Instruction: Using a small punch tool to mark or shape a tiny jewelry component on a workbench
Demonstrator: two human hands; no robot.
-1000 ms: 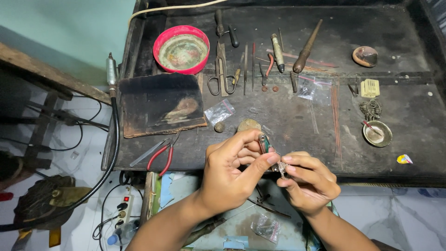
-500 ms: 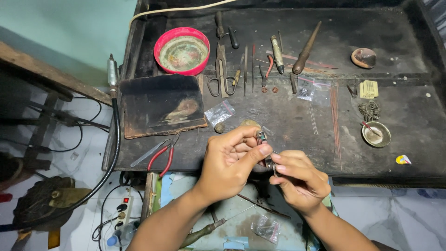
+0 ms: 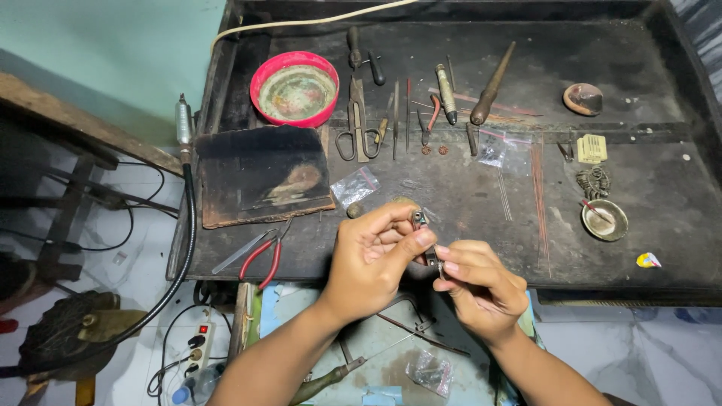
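My left hand (image 3: 374,259) and my right hand (image 3: 481,289) meet over the front edge of a dark workbench (image 3: 466,195). The left thumb and fingers pinch a small dark metal piece (image 3: 419,219) that sticks up above the fingertips. My right hand pinches a thin metal tool or part (image 3: 432,258) just below it, touching the left thumb. What exactly the small pieces are is too small to tell.
A red bowl (image 3: 294,88), scissors (image 3: 356,128), files and wooden-handled tools (image 3: 492,84) lie at the back. A charred block (image 3: 263,174), red-handled pliers (image 3: 267,254), small plastic bags (image 3: 355,186), a brass dish (image 3: 604,219) and a rotary handpiece (image 3: 183,128) on a black hose are around. A power strip (image 3: 197,349) lies below.
Both hands drifted slightly toward the bench's front edge and closed together; the small piece in the left fingers now stands more upright.
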